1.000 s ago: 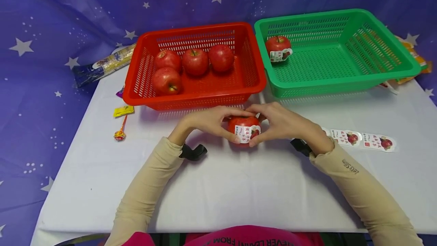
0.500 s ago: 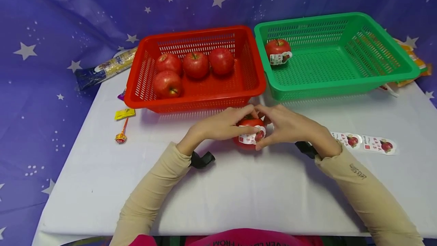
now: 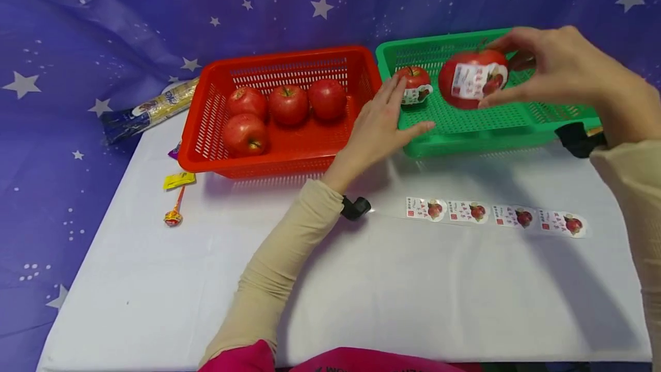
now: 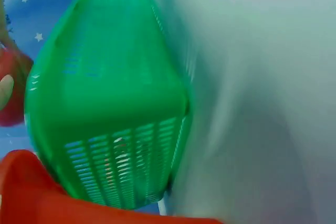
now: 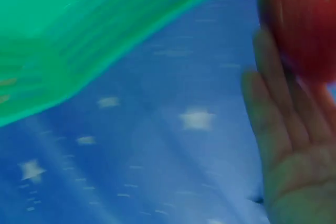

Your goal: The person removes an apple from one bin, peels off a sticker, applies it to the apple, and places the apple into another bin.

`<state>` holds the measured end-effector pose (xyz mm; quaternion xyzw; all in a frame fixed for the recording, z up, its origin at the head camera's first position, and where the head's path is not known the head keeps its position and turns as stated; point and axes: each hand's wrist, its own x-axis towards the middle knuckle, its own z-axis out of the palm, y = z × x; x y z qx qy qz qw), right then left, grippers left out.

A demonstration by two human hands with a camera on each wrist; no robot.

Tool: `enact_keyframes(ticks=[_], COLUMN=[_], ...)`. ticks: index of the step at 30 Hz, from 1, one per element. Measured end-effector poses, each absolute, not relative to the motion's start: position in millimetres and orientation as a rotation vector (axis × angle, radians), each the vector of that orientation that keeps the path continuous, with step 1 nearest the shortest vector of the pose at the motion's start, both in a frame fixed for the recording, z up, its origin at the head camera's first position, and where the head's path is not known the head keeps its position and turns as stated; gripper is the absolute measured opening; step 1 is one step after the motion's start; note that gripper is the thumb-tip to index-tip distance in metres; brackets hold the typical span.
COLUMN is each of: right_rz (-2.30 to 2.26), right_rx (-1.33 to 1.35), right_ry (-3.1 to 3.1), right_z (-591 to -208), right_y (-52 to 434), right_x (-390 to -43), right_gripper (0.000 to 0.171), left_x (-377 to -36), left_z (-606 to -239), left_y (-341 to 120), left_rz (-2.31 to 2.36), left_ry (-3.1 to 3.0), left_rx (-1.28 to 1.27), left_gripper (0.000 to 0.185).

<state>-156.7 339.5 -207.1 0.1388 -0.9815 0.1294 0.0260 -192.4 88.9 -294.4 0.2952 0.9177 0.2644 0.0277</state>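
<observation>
Apple (image 3: 471,79) held above white table (image 3: 413,291) (starry purple cloth (image 3: 284,22) behind)

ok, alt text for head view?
A bare right-hand grip holds a stickered red apple above a green basket containing another apple; the left-hand grip is at the basket's left end. Four apples sit in a red basket; a sticker strip lies in front.

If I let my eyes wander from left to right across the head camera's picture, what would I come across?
Lollipop → middle back apple in the red basket → right back apple there → left hand → labelled apple in the person's grip → right hand.
</observation>
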Motion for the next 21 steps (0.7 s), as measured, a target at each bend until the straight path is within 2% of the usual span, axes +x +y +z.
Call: enact_keyframes(ticks=[3, 9, 15, 21], right_rz=[0.293, 0.163, 0.309, 0.268], right_rx=[0.288, 0.274, 0.129, -0.068], right_ry=[-3.129, -3.430, -3.522, -3.598], right_z=[-214.9, -255.4, -287.3, -288.7], right_y=[358.8, 367.1, 368.7, 374.5], right_x=[-199.8, -260.8, -277.5, -278.0], right_gripper=[0.080, 0.079, 0.079, 0.096], left_x=[-193.6, -192.3, -191.3, -192.5], left_z=[-302.8, -308.3, -309.3, -306.1], left_y=[95.2, 93.5, 94.6, 97.7], left_rz=[0.630, 0.491, 0.471, 0.476], left_ry=[2.831, 2.839, 2.873, 2.887], left_rx=[0.812, 0.813, 0.810, 0.822], left_gripper=[0.101, 0.099, 0.098, 0.098])
